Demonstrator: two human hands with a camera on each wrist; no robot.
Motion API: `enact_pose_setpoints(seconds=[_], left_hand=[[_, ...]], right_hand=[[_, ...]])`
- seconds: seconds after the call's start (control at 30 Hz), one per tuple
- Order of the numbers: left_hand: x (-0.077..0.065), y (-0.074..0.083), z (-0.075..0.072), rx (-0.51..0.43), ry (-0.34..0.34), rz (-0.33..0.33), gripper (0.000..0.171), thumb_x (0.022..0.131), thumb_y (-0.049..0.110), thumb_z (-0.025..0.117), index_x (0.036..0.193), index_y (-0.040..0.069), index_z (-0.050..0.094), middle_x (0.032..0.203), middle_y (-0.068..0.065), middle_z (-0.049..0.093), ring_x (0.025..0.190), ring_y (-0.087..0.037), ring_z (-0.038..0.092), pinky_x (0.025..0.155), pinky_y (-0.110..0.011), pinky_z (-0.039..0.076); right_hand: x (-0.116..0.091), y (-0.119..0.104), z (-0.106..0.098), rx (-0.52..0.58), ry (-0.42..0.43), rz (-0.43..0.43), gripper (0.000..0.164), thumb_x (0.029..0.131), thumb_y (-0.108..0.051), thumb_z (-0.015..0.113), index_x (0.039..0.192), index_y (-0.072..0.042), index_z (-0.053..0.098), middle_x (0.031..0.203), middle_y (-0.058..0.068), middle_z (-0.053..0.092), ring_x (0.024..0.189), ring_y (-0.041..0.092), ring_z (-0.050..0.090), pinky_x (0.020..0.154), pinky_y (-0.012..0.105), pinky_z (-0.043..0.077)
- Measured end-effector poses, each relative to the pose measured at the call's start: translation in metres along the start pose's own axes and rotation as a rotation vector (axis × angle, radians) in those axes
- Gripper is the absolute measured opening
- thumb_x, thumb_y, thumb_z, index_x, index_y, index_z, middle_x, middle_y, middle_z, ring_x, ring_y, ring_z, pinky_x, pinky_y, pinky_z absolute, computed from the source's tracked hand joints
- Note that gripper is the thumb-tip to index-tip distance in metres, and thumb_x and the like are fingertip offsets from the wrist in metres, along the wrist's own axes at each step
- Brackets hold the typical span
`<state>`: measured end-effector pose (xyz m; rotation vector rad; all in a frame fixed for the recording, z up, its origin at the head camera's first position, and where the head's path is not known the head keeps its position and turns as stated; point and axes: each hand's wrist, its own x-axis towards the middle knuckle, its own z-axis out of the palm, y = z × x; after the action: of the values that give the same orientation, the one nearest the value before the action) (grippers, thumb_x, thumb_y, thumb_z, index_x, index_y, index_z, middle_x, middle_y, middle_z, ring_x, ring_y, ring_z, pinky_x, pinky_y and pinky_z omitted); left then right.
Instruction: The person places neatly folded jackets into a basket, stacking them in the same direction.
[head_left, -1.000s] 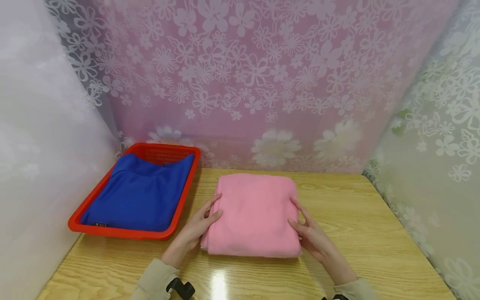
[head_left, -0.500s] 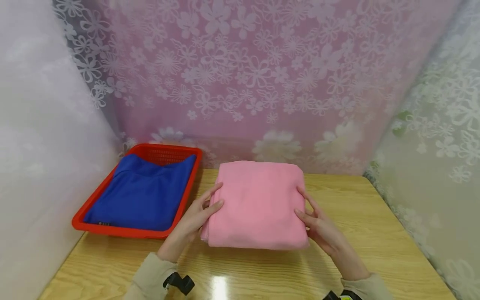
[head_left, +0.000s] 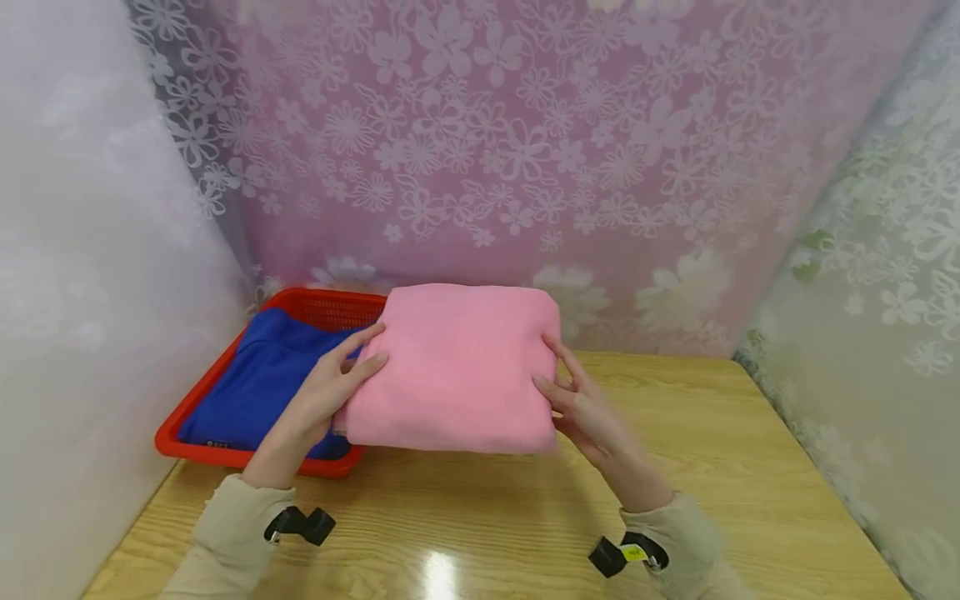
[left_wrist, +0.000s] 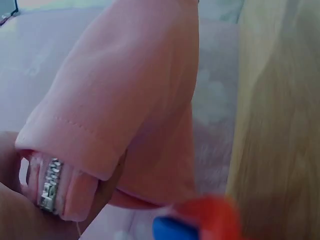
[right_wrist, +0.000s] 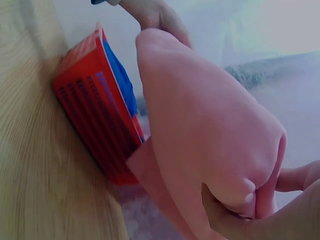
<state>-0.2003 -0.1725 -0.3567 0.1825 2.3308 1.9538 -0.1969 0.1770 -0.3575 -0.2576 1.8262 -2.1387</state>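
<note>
Both hands hold up a folded pink garment (head_left: pixel 457 367), one on each side, with the thumbs on top and other fingers around its edges. The left hand (head_left: pixel 322 392) grips its left side, in front of the basket's right part in the head view. On the opposite side, the right hand (head_left: pixel 592 417) pinches the folded layers. A metal zipper (left_wrist: pixel 51 185) shows between the layers in the left wrist view. From the right wrist, a loose lower layer hangs below the bundle. A folded blue garment (head_left: pixel 255 375) lies in the red basket (head_left: pixel 217 456), partly hidden by the left hand.
A wood-grain table (head_left: pixel 465 517) lies beneath the raised bundle. A flowered pink curtain (head_left: pixel 480 167) hangs behind it, with pale sheets (head_left: pixel 97 292) at the sides. The basket stands at the table's left, near the sheet.
The pink garment has risen from the table and moved left, so it now overlaps the basket's right side in the head view. Both hands have travelled with it, keeping their grip.
</note>
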Motion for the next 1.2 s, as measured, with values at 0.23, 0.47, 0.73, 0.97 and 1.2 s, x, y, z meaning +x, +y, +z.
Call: enact_pose_setpoints(seconds=[0.23,0.47,0.73,0.97,1.2], left_hand=[[-0.005,0.010,-0.066,0.100,0.077,-0.006,0.066,0.100,0.048,0.060,0.159,0.032,0.036,0.135,-0.015,0.053,0.091,-0.018,0.068,0.077,-0.034,0.059],[-0.018,0.012,-0.131,0.080,0.144,0.052,0.053,0.104,0.034,0.057,0.155,0.036,0.043,0.121,0.014,0.058,0.083,-0.011,0.068,0.068,-0.028,0.059],[-0.027,-0.013,-0.186,0.184,0.169,-0.066,0.055,0.105,0.040,0.053,0.157,0.040,0.036,0.146,0.006,0.045,0.099,-0.004,0.060,0.077,-0.024,0.055],[-0.023,-0.050,-0.193,0.407,0.055,-0.162,0.081,0.101,0.050,0.058,0.164,0.029,0.012,0.168,-0.024,0.004,0.149,-0.050,0.013,0.111,-0.068,0.025],[-0.023,-0.059,-0.196,0.436,0.058,-0.145,0.087,0.098,0.047,0.064,0.164,0.026,0.012,0.167,-0.025,0.007,0.148,-0.051,0.012,0.112,-0.072,0.020]], right_hand=[[0.036,0.003,0.064,0.054,-0.014,-0.062,0.073,0.105,-0.009,0.054,0.162,-0.039,0.018,0.154,0.015,0.040,0.110,0.019,0.060,0.088,0.033,0.050],[0.065,0.013,0.122,0.098,-0.131,-0.140,0.078,0.104,-0.003,0.052,0.163,-0.037,0.013,0.156,0.018,0.035,0.116,0.021,0.055,0.083,0.030,0.051],[0.093,0.039,0.168,0.004,-0.171,-0.121,0.082,0.102,-0.006,0.059,0.164,-0.033,0.012,0.156,0.021,0.039,0.134,0.029,0.050,0.103,0.040,0.049],[0.108,0.061,0.173,-0.334,-0.150,-0.134,0.079,0.101,-0.018,0.065,0.164,-0.015,0.017,0.159,0.020,0.035,0.135,0.030,0.049,0.108,0.043,0.046],[0.113,0.058,0.175,-1.081,-0.031,-0.249,0.080,0.094,-0.057,0.065,0.159,-0.018,0.037,0.111,0.012,0.060,0.093,0.022,0.053,0.069,0.026,0.042]])
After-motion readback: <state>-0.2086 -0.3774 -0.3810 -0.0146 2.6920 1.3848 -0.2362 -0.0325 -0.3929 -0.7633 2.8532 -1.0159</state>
